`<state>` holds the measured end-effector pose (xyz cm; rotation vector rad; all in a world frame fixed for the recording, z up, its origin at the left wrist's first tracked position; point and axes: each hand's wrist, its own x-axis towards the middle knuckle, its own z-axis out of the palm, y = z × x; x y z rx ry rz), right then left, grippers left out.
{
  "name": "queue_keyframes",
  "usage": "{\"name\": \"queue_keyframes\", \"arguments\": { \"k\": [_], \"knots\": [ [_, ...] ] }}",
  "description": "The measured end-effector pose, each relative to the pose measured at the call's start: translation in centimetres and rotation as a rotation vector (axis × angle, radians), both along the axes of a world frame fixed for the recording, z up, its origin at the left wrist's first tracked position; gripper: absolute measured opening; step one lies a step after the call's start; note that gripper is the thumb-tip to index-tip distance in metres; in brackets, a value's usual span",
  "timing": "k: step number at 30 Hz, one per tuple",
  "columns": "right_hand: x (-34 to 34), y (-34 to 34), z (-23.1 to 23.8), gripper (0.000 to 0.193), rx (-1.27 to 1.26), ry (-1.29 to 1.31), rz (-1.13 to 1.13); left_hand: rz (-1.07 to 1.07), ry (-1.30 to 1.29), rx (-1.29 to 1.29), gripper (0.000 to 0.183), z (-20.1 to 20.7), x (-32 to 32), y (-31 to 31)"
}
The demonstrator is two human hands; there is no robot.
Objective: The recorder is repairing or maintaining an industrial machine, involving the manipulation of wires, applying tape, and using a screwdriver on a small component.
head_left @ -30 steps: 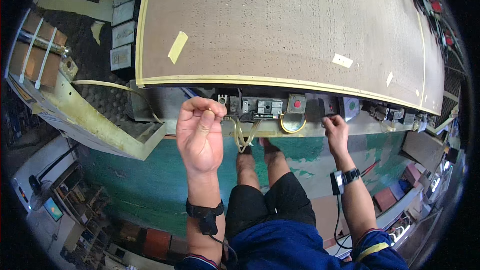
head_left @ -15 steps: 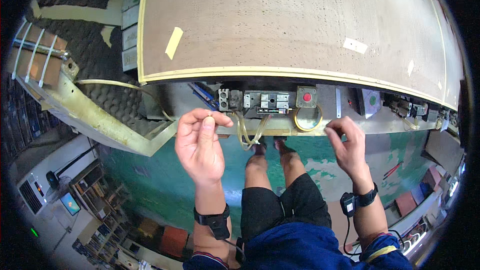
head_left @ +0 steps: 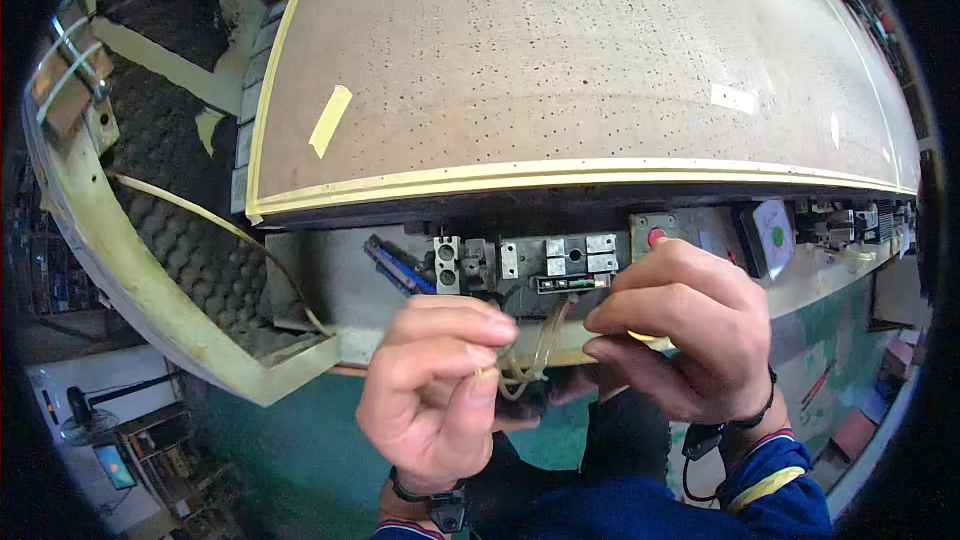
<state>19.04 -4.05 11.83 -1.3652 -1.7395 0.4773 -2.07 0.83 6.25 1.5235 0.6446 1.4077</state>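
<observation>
The floor (head_left: 245,445) is green, its paint worn to pale patches on the right. At lower left stands a shelf unit (head_left: 175,445), contents indistinct, with a lit screen (head_left: 115,465) near it. Dark, bumpy foam (head_left: 170,230) extends along the left. Lighting is dim toward the left edge.

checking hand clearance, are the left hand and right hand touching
Apart: the head view shows a plain gap between the left hand and right hand, with pale tubing visible through it.
</observation>
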Motion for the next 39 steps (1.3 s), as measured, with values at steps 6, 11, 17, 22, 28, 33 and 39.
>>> {"name": "queue_keyframes", "arguments": {
  "k": [6, 11, 17, 22, 28, 33, 39],
  "knots": [
    [0.0, -1.9, -3.7, 0.024, 0.253, -0.157, -0.090, 0.003, 0.021, 0.297, 0.025, -4.5, -1.2, 0.4],
    [-1.1, -2.9, -5.7, 0.027, 0.425, -0.129, -0.067, 0.001, -0.043, 0.432, 0.026, -6.2, 0.2, -0.2],
    [-3.5, -3.8, -7.8, 0.029, 0.522, -0.042, -0.011, 0.036, -0.019, 0.434, 0.023, -6.1, 0.0, -2.4],
    [-3.9, -4.1, -8.9, 0.027, 0.592, -0.007, -0.017, 0.053, 0.067, 0.483, 0.020, -5.4, -0.2, -3.7],
    [-3.8, -4.3, -9.6, 0.023, 0.610, 0.042, -0.006, 0.081, 0.064, 0.463, 0.023, -5.4, 0.1, -4.8],
    [-3.1, -4.3, -10.3, 0.021, 0.633, 0.057, 0.007, 0.106, 0.087, 0.517, 0.026, -5.6, 0.4, -4.6],
    [-3.0, -4.5, -11.6, 0.020, 0.653, 0.132, 0.007, 0.129, 0.134, 0.543, 0.025, -5.8, 0.5, -4.5]
  ]
}}
